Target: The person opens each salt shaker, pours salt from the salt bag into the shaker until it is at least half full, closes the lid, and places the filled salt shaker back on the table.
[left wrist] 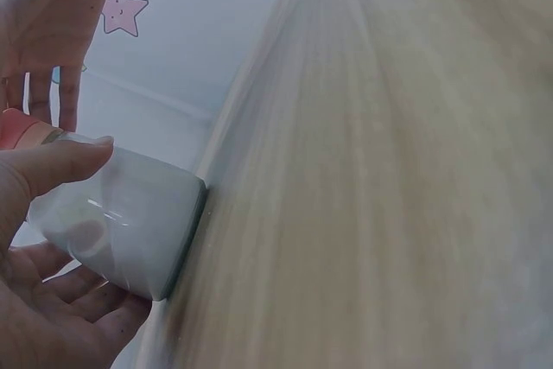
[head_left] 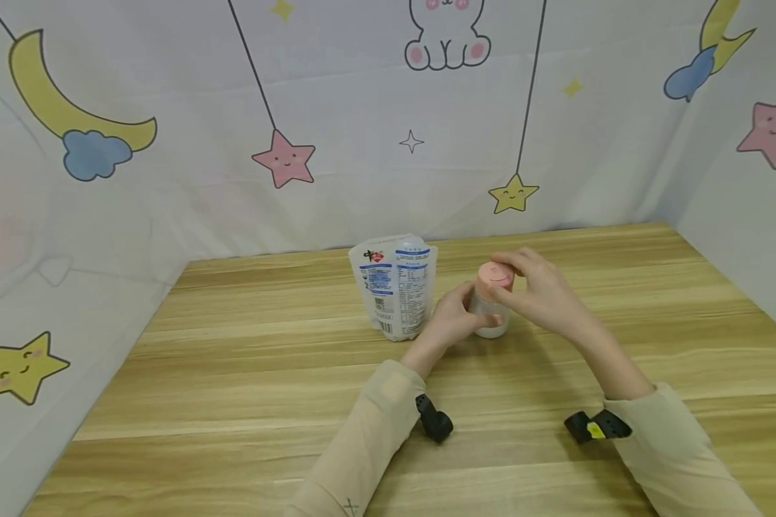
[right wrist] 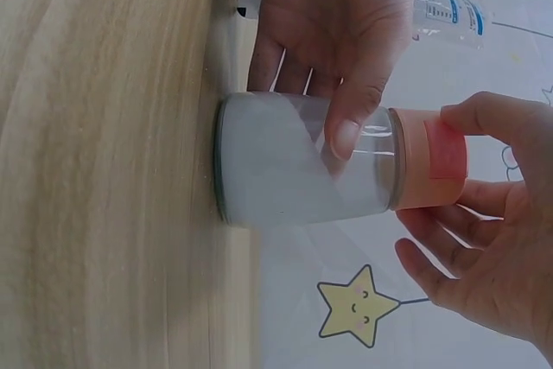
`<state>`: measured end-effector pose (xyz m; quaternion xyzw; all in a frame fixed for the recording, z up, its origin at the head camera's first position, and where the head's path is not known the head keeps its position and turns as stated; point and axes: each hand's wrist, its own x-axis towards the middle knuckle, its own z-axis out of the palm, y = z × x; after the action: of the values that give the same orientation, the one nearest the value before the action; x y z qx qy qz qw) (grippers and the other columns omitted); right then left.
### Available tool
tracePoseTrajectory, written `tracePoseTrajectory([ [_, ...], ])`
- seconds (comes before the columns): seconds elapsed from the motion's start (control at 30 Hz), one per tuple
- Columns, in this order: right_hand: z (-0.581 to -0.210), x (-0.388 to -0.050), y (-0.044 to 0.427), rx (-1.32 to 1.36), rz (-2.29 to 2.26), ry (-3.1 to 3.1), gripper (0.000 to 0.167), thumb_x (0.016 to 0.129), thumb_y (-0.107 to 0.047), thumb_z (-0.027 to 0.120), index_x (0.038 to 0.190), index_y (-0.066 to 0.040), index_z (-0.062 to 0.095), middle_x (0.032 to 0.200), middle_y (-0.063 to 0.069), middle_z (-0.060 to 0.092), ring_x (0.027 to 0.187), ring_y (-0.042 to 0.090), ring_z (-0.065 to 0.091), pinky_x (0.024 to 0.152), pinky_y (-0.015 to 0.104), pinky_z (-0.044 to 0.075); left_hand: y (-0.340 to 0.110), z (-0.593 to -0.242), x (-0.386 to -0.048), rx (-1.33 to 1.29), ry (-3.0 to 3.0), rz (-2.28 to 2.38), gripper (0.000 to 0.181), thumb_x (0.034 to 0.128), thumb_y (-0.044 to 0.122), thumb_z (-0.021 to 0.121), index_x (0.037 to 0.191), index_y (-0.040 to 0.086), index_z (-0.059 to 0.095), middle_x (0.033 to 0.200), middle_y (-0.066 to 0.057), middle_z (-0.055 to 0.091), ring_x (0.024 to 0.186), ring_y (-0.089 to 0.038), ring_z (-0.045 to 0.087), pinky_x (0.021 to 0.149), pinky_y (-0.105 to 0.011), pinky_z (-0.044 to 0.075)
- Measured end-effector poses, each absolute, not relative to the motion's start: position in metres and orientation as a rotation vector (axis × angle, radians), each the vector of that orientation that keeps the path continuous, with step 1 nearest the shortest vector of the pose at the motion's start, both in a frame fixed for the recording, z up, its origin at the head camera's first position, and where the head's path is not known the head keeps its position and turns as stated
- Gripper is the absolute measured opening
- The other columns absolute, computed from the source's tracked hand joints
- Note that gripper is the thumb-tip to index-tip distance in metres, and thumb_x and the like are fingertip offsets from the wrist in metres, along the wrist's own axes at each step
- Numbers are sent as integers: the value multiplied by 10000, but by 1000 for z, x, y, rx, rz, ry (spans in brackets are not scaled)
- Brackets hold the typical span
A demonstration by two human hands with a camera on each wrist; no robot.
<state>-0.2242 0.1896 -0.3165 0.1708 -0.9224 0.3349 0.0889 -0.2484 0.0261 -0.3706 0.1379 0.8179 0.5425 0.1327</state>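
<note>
A clear jar [right wrist: 285,162] with white contents stands upright on the wooden table, its pink lid [head_left: 493,276] on top. My left hand [head_left: 451,316] grips the jar's body, thumb on the near side and fingers round the other. The right hand [head_left: 543,293] pinches the lid between thumb and fingers, as the right wrist view shows. In that view the white contents slope inside the glass. Just left of the left hand stands a white printed pouch [head_left: 394,287] with blue lettering.
The wooden table [head_left: 246,402] reaches back to a white curtain [head_left: 362,108] printed with stars and moons. Each wrist carries a black strap-on camera, one on the left sleeve [head_left: 362,431] and one on the right sleeve [head_left: 672,438].
</note>
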Motion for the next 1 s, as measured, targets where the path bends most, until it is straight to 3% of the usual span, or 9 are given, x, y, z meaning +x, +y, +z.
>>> tracePoseTrajectory([
  [0.3,-317,-224,189,488,971,-2751,535,878,-271,690,1329,-27,536,1167,141,570,1092,295,515,919,477,421,26,-370,-247,402,2368,1581,671,788,252,777,1389,177,491,1381,-44,561,1267,-224,527,1049,-400,446],
  [0.53,-313,-221,192,595,981,-2772,567,927,-235,629,1418,-33,431,1430,180,483,1349,369,410,1081,575,336,27,-370,-248,393,2361,1588,682,782,224,776,1397,183,485,1384,-37,560,1270,-219,525,1056,-388,440],
  [1.0,-315,-223,193,657,977,-2743,527,903,-136,648,1383,-9,471,1398,199,511,1328,379,434,1079,562,350,27,-372,-250,399,2360,1597,682,778,238,776,1395,185,489,1390,-34,556,1273,-214,522,1056,-390,440],
])
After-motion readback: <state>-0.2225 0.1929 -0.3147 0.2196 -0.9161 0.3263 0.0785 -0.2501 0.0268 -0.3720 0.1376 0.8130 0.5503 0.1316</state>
